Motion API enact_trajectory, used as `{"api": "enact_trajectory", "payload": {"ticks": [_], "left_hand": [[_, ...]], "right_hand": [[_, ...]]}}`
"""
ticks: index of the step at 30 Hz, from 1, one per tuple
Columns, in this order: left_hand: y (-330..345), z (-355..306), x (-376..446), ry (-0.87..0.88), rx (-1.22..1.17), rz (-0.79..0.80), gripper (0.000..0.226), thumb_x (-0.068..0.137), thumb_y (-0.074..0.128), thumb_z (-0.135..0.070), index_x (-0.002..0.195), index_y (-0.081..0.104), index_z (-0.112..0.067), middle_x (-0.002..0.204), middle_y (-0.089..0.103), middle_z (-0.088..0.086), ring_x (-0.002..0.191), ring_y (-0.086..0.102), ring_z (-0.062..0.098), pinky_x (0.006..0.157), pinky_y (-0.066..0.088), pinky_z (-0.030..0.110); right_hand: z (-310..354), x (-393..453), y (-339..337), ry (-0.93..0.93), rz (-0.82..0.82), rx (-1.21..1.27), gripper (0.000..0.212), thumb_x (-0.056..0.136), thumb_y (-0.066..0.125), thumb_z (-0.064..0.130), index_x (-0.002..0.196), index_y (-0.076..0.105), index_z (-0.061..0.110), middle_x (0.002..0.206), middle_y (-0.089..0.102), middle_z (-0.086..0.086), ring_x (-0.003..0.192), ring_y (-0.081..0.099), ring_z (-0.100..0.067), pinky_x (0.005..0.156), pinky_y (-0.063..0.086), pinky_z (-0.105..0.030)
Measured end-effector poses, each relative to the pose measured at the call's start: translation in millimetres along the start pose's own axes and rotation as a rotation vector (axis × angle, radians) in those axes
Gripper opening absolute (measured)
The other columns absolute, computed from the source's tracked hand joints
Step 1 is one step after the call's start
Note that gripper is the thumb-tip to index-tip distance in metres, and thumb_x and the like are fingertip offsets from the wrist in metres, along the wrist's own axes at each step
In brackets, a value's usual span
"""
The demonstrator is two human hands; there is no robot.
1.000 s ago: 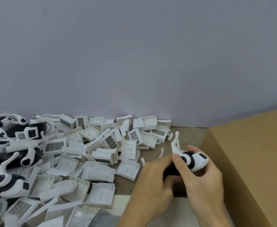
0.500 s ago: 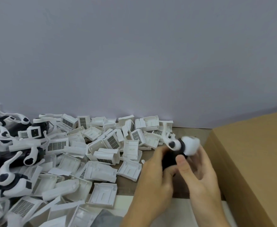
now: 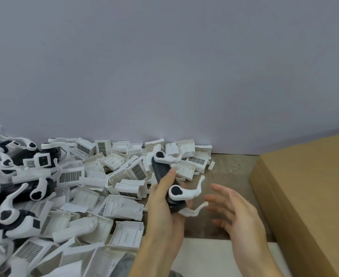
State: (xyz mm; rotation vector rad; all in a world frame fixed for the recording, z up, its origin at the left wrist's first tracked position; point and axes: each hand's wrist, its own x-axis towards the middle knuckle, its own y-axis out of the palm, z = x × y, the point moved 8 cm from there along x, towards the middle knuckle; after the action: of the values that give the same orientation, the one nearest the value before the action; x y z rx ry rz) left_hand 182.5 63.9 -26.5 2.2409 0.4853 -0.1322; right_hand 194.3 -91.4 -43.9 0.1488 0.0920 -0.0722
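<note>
- Two hands are in view, and only one holds anything: your left hand (image 3: 162, 210) grips a black-and-white part (image 3: 162, 172). The thumb lies along its dark body and the fingers curl round it from behind.
- That part is lifted off the table and tilted, with its upper end leaning away from you and to the left. It sits a little left of the middle of the view, in front of the right edge of a heap.
- White hooked arms with round black pads stick out of the dark body to the right. One pad faces you just above your left palm.
- Your right hand (image 3: 236, 212) holds nothing. Its fingers are straight and spread, with the palm turned towards the part, near it but not touching.
- Below both hands is a brown table (image 3: 230, 168), worn and speckled.
- To the left, a heap of white plastic covers (image 3: 124, 205) spreads from the wall to the near edge. Many of them show a grid of small holes.
- At the far left, more black-and-white pieces (image 3: 14, 218) lie mixed in among the covers.
- On the right stands a cardboard box (image 3: 304, 196), with its near wall just beside your right hand.
- A pale sheet (image 3: 204, 256) lies on the near edge of the table, under your wrists.
- A plain grey wall (image 3: 164, 66) fills the upper half of the view.
</note>
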Motion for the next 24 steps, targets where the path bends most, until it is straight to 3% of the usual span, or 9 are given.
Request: {"api": "enact_trajectory", "payload": {"ticks": [3,6,9,11,13,15,19,22,24], "left_hand": [[2.9,-1.3,0.5,-0.017,-0.121,0.086,0.02,0.083,0.065,-0.026,0.085,0.076,-0.009,0.08,0.065,0.008,0.064,0.059,0.018,0.073,0.043,0.035],[2.4,-2.0,1.0,-0.031,-0.118,0.129,0.033,0.084,0.061,-0.025,0.101,0.071,0.002,0.089,0.065,0.017,0.073,0.062,0.027,0.079,0.047,0.04],[7.2,0.4,-2.9,-0.046,0.018,0.189,0.035,0.079,0.059,-0.03,0.089,0.076,-0.002,0.086,0.068,0.019,0.07,0.066,0.029,0.068,0.053,0.039],[9.7,1.5,-5.4,-0.048,0.104,0.215,0.037,0.081,0.058,-0.037,0.078,0.078,-0.007,0.079,0.069,0.016,0.065,0.066,0.026,0.057,0.055,0.036],[8.8,2.3,-4.7,-0.045,0.154,0.188,0.044,0.083,0.06,-0.045,0.08,0.078,-0.006,0.081,0.068,0.017,0.064,0.066,0.026,0.052,0.054,0.033],[6.8,2.1,-2.9,-0.013,0.232,0.149,0.052,0.08,0.062,-0.052,0.09,0.076,-0.003,0.089,0.069,0.019,0.069,0.064,0.028,0.054,0.053,0.034],[5.7,1.7,-3.0,0.078,0.368,0.124,0.068,0.075,0.066,-0.058,0.113,0.067,-0.002,0.096,0.072,0.018,0.08,0.06,0.038,0.059,0.05,0.036],[9.5,3.1,-5.9,0.103,0.469,0.151,0.062,0.077,0.067,-0.061,0.107,0.069,-0.007,0.093,0.075,0.012,0.077,0.067,0.036,0.06,0.052,0.038],[11.7,3.5,-7.4,0.119,0.513,0.158,0.055,0.074,0.063,-0.058,0.102,0.071,-0.013,0.095,0.077,0.009,0.08,0.072,0.03,0.066,0.054,0.041]], "right_hand": [[-0.6,-0.3,3.9,0.009,0.042,-0.04,0.041,0.107,0.035,0.021,0.097,0.075,0.025,0.081,0.076,-0.002,0.074,0.069,-0.017,0.064,0.045,-0.033],[0.2,-3.6,11.0,0.006,0.128,-0.095,0.036,0.102,0.045,0.013,0.093,0.077,0.028,0.081,0.076,-0.002,0.072,0.069,-0.017,0.064,0.047,-0.031],[1.6,-11.3,25.8,0.0,0.284,-0.124,0.03,0.089,0.059,0.011,0.1,0.075,0.033,0.082,0.076,-0.004,0.071,0.07,-0.018,0.06,0.05,-0.026],[1.2,-16.0,34.8,0.025,0.389,-0.092,0.043,0.074,0.055,0.016,0.114,0.068,0.028,0.076,0.074,-0.011,0.065,0.069,-0.026,0.059,0.049,-0.027],[1.6,-19.5,40.0,0.038,0.453,-0.044,0.055,0.068,0.052,0.012,0.119,0.064,0.027,0.075,0.072,-0.016,0.065,0.069,-0.033,0.061,0.051,-0.03],[3.2,-23.2,44.2,0.007,0.497,-0.056,0.049,0.07,0.057,0.014,0.113,0.067,0.035,0.079,0.073,-0.014,0.07,0.071,-0.033,0.065,0.052,-0.03],[8.3,-28.2,50.0,-0.031,0.488,-0.045,0.017,0.082,0.06,0.035,0.096,0.07,0.033,0.079,0.071,-0.01,0.069,0.068,-0.027,0.066,0.049,-0.033],[11.6,-24.8,46.5,-0.037,0.42,0.012,0.018,0.083,0.057,0.039,0.087,0.07,0.027,0.071,0.068,-0.011,0.059,0.062,-0.025,0.059,0.047,-0.033],[10.8,-23.5,44.9,-0.032,0.408,0.032,0.027,0.08,0.058,0.035,0.1,0.069,0.021,0.07,0.066,-0.011,0.057,0.059,-0.024,0.056,0.047,-0.032]]}}
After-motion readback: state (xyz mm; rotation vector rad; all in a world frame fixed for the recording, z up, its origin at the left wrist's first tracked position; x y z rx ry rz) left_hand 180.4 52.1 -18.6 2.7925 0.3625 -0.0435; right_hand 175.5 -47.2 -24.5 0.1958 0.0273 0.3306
